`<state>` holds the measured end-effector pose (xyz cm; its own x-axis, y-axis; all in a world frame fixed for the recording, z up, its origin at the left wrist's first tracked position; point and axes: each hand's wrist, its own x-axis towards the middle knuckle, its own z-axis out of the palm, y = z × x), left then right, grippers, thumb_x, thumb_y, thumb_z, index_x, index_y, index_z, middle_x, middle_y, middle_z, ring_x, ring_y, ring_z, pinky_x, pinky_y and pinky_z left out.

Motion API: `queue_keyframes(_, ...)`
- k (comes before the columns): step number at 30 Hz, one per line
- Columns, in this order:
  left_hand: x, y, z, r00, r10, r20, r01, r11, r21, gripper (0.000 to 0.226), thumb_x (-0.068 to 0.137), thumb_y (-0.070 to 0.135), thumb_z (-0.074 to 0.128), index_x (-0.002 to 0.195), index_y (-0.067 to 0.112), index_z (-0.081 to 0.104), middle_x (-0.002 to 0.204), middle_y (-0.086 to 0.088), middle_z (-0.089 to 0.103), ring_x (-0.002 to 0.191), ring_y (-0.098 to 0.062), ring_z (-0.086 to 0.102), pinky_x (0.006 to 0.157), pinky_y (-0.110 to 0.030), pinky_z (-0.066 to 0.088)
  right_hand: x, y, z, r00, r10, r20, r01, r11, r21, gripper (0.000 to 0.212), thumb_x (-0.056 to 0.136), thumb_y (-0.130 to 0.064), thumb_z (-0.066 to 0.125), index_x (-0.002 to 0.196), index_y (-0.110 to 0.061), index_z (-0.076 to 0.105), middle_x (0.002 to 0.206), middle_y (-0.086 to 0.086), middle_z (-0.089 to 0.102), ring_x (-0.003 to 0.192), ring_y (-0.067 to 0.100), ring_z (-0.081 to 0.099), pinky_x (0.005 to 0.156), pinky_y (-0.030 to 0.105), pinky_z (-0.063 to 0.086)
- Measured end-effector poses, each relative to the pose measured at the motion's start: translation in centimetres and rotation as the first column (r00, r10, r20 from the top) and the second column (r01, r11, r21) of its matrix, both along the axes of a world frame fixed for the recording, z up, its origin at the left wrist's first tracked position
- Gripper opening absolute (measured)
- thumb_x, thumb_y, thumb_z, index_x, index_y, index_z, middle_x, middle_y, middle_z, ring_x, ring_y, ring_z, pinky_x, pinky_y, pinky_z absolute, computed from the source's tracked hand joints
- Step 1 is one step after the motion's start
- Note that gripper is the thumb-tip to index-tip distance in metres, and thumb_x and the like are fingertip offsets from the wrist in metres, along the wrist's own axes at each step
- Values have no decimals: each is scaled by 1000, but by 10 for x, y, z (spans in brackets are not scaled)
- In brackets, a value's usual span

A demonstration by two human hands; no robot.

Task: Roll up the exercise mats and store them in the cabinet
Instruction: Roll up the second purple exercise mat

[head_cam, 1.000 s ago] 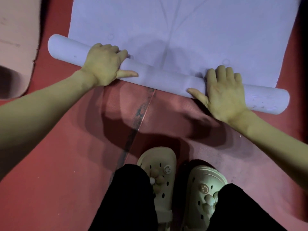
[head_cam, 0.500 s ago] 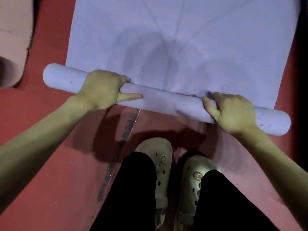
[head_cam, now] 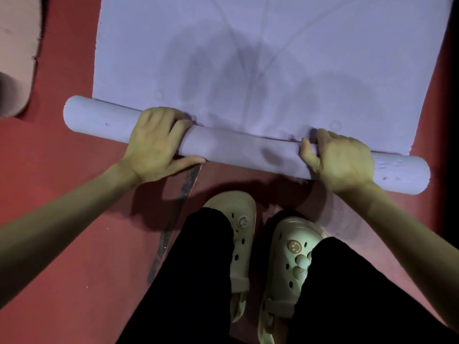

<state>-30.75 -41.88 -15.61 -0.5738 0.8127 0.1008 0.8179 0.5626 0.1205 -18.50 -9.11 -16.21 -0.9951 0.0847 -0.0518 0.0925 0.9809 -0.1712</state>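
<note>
Down on the dark red floor (head_cam: 62,244), a pale lavender foam exercise mat (head_cam: 248,58) lies partly rolled, its near end wound into a long tube (head_cam: 236,147) that runs slantwise from upper left to lower right. The flat remainder stretches away beyond the tube toward the top of the view. The left hand (head_cam: 156,145) grips the tube left of its middle, fingers curled over the top and far side, thumb stretched along the near edge. The right hand (head_cam: 342,160) grips it nearer the right end, fingers wrapped over the far side and thumb laid against the top. Both ends of the tube stick out past the flat sheet's side edges. Just beside the tube, on the near side, stand two cream-coloured perforated clogs (head_cam: 293,249) with small charms, below black trouser legs (head_cam: 193,281). At the far left edge lies what seems to be a second, pinkish-beige mat (head_cam: 17,45), well apart from the lavender one and only partly in view.
</note>
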Motion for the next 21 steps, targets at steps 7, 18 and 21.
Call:
queue_keyframes(7,-38,15,10,976,-72,206,96,990,-106,63,92,62,35,109,5,57,100,-13,56,86,-33,53,71,-42,40,-3,-10,5,987,-146,-71,144,989,-32,43,96,-38,38,93,2,54,93,25,52,86,41,53,63,46,42)
queue_keyframes(18,-42,29,13,954,165,251,-187,980,63,54,94,59,45,110,12,65,98,-11,54,90,-30,50,81,-40,38,-30,1,7,996,84,22,-84,996,-12,66,91,-67,28,113,-15,62,100,13,60,90,36,59,61,41,45)
queue_keyframes(21,-17,41,8,961,262,92,-269,959,88,42,99,43,45,113,6,60,104,-15,57,94,-33,49,84,-43,35,-42,8,4,996,92,1,-92,995,-32,70,88,-71,21,112,-20,62,104,7,64,96,33,62,62,33,38)
